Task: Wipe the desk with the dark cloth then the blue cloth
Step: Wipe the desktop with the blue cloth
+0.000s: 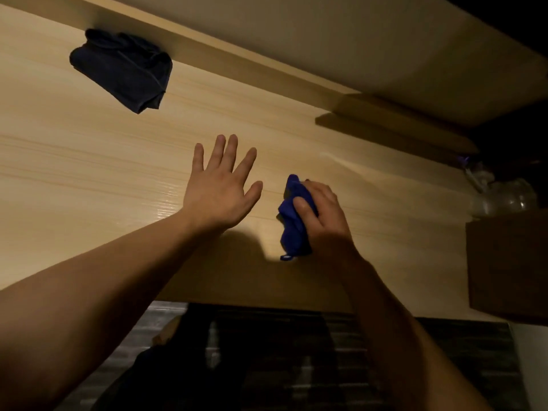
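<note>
Right hand point(323, 215) clenched around bunched blue cloth point(293, 221) on pale worktop point(89, 179), left hand point(221, 185) open, fingers spread, just beside; dark cloth point(124, 69) crumpled far back-left, well apart.

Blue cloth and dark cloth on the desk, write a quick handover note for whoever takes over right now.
Left hand: open, fingers spread, empty, over the middle of the desk.
Right hand: closed on the bunched blue cloth, at the desk surface, nearer the front edge.
Dark cloth: lies crumpled at the far left, against the back ledge, nobody touching it.
Done: the dark cloth looks set aside, so its pass seems finished, though the picture cannot confirm that.
Left: wipe the desk with the blue cloth; how much is already covered cannot be told.
</note>
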Motion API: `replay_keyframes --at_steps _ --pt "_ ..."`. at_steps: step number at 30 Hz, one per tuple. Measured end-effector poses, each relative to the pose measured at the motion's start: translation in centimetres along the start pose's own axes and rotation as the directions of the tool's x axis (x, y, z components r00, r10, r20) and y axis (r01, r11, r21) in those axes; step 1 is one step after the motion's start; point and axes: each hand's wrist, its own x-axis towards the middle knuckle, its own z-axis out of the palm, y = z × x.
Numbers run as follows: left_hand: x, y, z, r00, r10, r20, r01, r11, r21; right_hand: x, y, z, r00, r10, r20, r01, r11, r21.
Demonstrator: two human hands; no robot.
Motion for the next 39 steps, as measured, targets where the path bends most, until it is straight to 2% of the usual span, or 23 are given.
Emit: replay_keyframes --at_steps 3,8,14,23,39 --pt "0.1 0.3 0.0 1.000 -0.013 -0.005 0.013 0.999 0.038 5.8 1.3 -1.6 0.996 -0.074 -0.041 0.068 0.990 -0.120" --pt "-0.1 0.8 -0.1 0.999 -0.034 -0.010 0.034 0.998 0.057 15.2 2.2 -3.0 0.978 -0.207 -0.025 0.185 0.917 -0.353" --pt "0.1 0.9 -0.3 0.998 -0.063 0.004 0.062 0.995 0.080 20.9 2.6 -2.2 0.990 -0.124 0.069 0.141 0.816 -0.560" --pt "0.2 0.9 -0.4 0.997 -0.076 0.025 0.074 0.993 0.093 17.5 3.6 -1.8 0.980 -0.139 0.142 0.197 0.785 -0.587" --pt "0.2 0.6 -0.4 0.998 -0.057 0.017 0.056 0.995 0.084 3.2 6.1 0.1 0.979 -0.151 0.140 0.205 0.774 -0.599"
